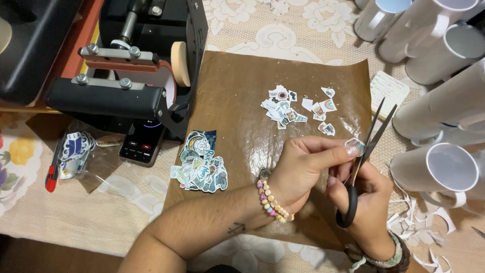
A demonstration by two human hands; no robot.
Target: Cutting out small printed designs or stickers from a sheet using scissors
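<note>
My left hand, with a bead bracelet at the wrist, pinches a small printed paper cut-out between thumb and fingers. My right hand grips black-handled scissors, blades slightly apart and pointing up beside the cut-out. Both hands hover over a brown sheet of paper. A scatter of small cut paper pieces lies further back on that sheet. A pile of larger printed stickers rests at the sheet's left edge.
A black mug heat press stands at the back left. Several white mugs lie along the right side. White paper trimmings sit at the lower right. A bag of stickers and a red-handled tool lie on the lace tablecloth at left.
</note>
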